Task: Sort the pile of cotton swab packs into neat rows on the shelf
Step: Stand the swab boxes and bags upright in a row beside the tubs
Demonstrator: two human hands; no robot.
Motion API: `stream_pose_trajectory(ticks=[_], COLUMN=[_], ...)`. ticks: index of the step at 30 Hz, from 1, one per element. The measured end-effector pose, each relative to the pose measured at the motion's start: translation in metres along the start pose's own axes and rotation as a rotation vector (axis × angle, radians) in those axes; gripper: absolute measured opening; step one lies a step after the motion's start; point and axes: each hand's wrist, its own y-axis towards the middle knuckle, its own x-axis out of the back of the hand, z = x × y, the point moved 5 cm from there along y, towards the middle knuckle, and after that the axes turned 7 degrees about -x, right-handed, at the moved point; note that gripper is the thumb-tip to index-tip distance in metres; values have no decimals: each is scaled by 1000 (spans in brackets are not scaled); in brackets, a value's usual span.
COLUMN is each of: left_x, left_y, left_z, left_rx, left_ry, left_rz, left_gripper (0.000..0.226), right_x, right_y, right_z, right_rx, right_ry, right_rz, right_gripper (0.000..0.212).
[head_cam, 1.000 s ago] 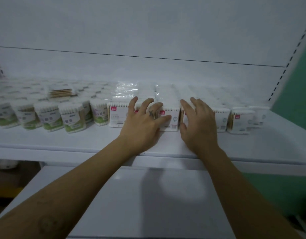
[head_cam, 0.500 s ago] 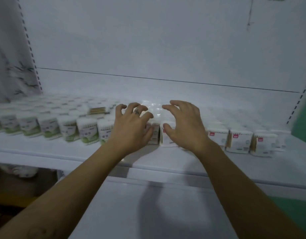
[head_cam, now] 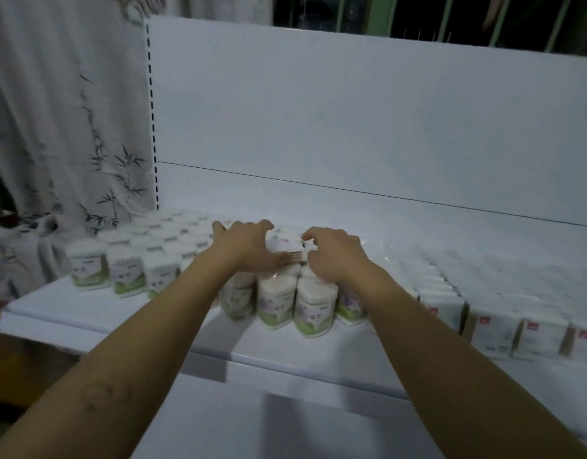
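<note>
White plastic and white cotton fill almost the whole shelf (head_cam: 146, 313). The cotton swab packs stand on it in two kinds. Round tubs (head_cam: 312, 309) with green labels run from 9 o'clock to the middle. Flat rectangular packs (head_cam: 490, 329) with a small red mark run toward 3 o'clock.

Both hands meet over the middle tubs, at about 12 o'clock from the front row. The left hand (head_cam: 249, 248) and the right hand (head_cam: 335, 256) have curled fingers around a loose pack (head_cam: 293, 255) that lies flat on top of the tubs. Brownish sticks show through its clear wrap. The grip looks narrow on both sides, each thumb close to an end of the pack. The view is blurred there, so the exact contact is not sure.

I judge the step as taking this stray pack off the standing tubs, so the sorting is well advanced but not finished. The next move calls for a clean lift and for finding the row of its own kind, without knocking the tubs under it. The four front tubs at 6 o'clock from the hands stand closer to the shelf edge than their neighbours and may need pushing back.

On the labels there is writing, but no brand or word can be read.
</note>
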Motion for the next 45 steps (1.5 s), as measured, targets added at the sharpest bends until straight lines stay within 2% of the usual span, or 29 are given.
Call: stream_pose_trajectory(ticks=[4,6,8,13,16,19,22,28,32,36,39,45], left_x=[-2,-3,0,18,30,29,18,5,-9,-23,-33,-42], left_y=[14,16,14,6,-3,-8,-10,-19,-27,-29,-25,-26], left_z=[0,-2,-4,-22,-43,-77,-115,-183,-225,-256,-250,-242], left_rx=[-98,-144,-188,-244,-289,-350,-390,-492,-551,-560,-468,-400], left_ry=[-1,-13,-46,-344,-441,-482,-547,-505,-371,-88,-38,27], left_rz=[39,-6,-136,-448,-577,-515,-400,-384,-386,-307,-242,-264], left_gripper=[80,78,77,75,72,83,85,61,48,50,49,36], right_x=[1,0,0,24,41,63,83,105,105,97,86,57], right_y=[10,10,8,-2,-17,-39,-62,-111,-138,-152,-153,-145], right_z=[4,3,-1,-27,-41,-57,-84,-158,-210,-243,-247,-245], right_rx=[-74,-97,-131,-304,-355,-363,-390,-437,-519,-495,-422,-305], right_ry=[44,70,164,556,800,873,756,576,506,443,437,530], right_rz=[-37,-52,-96,-204,-191,-207,-266,-362,-414,-372,-328,-121], right_gripper=[39,37,35,45,29,14,18,21,26,25,25,22])
